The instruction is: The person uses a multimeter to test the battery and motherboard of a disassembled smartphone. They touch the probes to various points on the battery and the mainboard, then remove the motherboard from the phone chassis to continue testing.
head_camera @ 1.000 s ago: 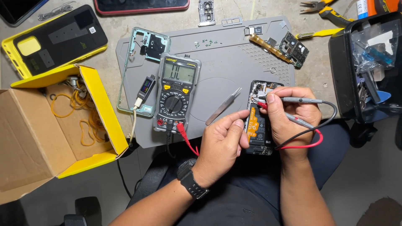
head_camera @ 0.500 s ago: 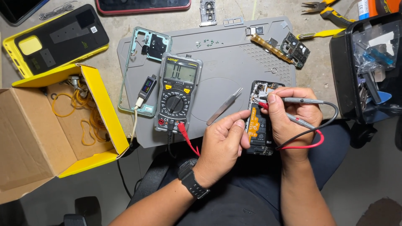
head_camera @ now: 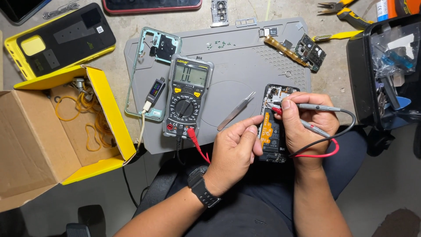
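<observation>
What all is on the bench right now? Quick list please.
mat: 1, grey, centre
multimeter: 1, grey-black, on mat
tweezers: 1, steel, on mat
phone: 1, opened, mat's right edge
probes: 2, grey, over phone
frame: 1, teal, mat's left edge
USB tester: 1, black, on frame
circuit board: 1, mat's top right
back cover: 1, yellow, top left
box: 1, cardboard, yellow flaps, left
pliers: 1, yellow, top right
bin: 1, black, right
left hand: steadies phone
right hand: grip on probes

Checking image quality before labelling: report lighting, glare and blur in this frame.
Head view: even overhead light, soft shadows; multimeter display readable without glare; right hand and probes sharp over the opened phone; left hand sharp; glare on the plastic bag; slight wide-angle edge distortion.
</observation>
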